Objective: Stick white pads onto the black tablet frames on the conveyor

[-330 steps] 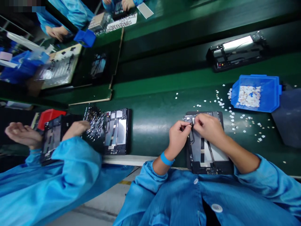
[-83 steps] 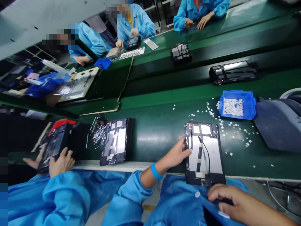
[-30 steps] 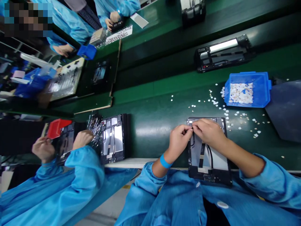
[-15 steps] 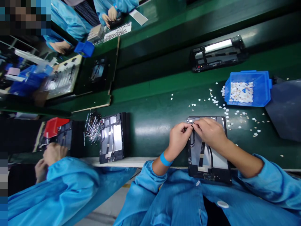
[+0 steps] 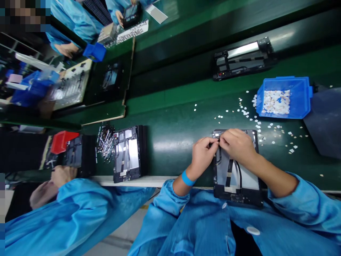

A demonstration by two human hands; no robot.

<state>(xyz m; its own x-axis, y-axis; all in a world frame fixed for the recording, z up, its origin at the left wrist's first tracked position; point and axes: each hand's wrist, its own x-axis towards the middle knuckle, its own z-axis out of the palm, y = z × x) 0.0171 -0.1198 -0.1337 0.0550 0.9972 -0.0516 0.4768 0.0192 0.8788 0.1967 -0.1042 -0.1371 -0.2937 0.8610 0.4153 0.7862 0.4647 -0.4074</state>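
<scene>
Left hand (image 5: 202, 153) and right hand (image 5: 237, 144) are pinching a small dark part (image 5: 218, 139) at the opened tablet's (image 5: 233, 177) upper-left corner; I'm not making out its type.

Lane open across table (image 5: 170, 142) between left hand (image 5: 203, 153) and black device (image 5: 126, 154) farther left; blue bin (image 5: 301, 101), white scraps (image 5: 258, 126) obstruct right side.

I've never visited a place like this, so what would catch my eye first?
Probably the blue plastic bin at right, holding small white scraps, with more scattered beside it on the dark green bench. Then the wearer's left hand and right hand, close together over the far left corner of a flat, opened, black-framed device.
</scene>
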